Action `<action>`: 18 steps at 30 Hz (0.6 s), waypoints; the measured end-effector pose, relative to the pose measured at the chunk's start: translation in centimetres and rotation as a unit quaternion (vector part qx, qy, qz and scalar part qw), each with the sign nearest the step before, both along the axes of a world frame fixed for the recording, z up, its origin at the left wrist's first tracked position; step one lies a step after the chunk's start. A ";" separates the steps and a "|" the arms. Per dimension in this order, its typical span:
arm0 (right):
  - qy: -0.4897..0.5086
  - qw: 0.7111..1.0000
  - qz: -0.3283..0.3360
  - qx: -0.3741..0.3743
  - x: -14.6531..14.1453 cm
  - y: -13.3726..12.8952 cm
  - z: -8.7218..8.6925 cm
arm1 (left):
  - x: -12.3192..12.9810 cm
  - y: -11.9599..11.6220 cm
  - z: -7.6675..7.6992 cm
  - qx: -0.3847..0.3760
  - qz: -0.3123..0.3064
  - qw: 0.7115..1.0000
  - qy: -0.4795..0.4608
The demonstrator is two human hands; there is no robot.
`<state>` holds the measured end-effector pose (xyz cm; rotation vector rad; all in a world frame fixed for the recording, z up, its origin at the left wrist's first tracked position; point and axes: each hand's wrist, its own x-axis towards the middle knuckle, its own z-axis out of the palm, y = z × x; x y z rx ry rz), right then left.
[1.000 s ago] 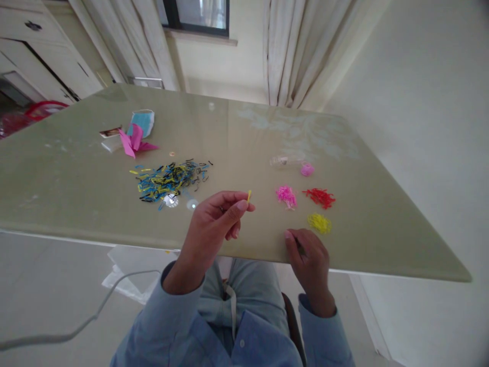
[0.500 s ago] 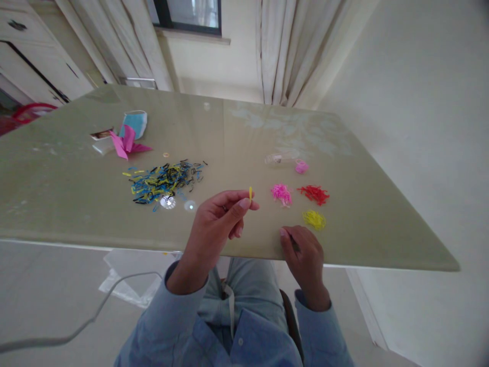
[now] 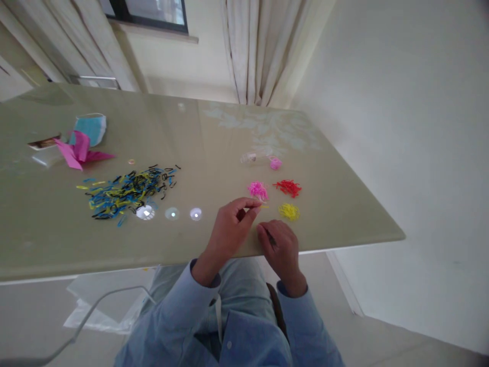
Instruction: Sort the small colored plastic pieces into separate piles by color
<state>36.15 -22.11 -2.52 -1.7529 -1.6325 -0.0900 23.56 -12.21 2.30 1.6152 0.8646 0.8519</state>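
Between the thumb and forefinger of my left hand [image 3: 233,227] is a small yellow rubber band [image 3: 264,206], held above the table just left of the yellow pile [image 3: 289,211]. My right hand [image 3: 280,244] rests at the table's front edge with its fingers curled in; whether anything is inside cannot be seen. Past my left fingertips lies a pile of pink bands [image 3: 259,190], with a red pile [image 3: 288,188] to its right. Farther left spreads a mixed heap of blue, black and yellow bands [image 3: 128,191].
Behind the pink pile lie a clear plastic tube [image 3: 255,157] and a pink ring-like piece [image 3: 275,163]. A pink folded paper bird [image 3: 81,150] and a blue face mask [image 3: 90,128] are at the far left. The table's front edge [image 3: 114,271] runs before my lap.
The view has swung to the right. My left hand has carried the yellow rubber band rightward, closer to the yellow pile. My right hand stays curled at the table edge.
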 end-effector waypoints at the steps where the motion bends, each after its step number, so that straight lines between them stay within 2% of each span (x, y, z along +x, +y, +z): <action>1: -0.002 1.000 0.005 0.000 0.0 -0.1 0.0 | 0.7 0.0 0.0 0.023 -0.009 1.000 0.007; 6: 0.010 0.997 0.072 0.028 0.3 -0.9 -0.3 | 4.0 1.2 0.4 0.111 -0.055 0.990 0.074; 10: 0.056 0.990 0.114 0.055 0.6 -1.5 -0.3 | 6.5 1.7 0.1 0.192 -0.118 0.961 0.162; 13: 0.083 0.987 0.117 0.076 0.8 -1.7 -0.1 | 8.1 1.5 -0.4 0.243 -0.154 0.933 0.215; 18: 0.100 0.987 0.093 0.080 1.0 -1.8 0.0 | 9.3 1.1 -0.8 0.266 -0.187 0.908 0.262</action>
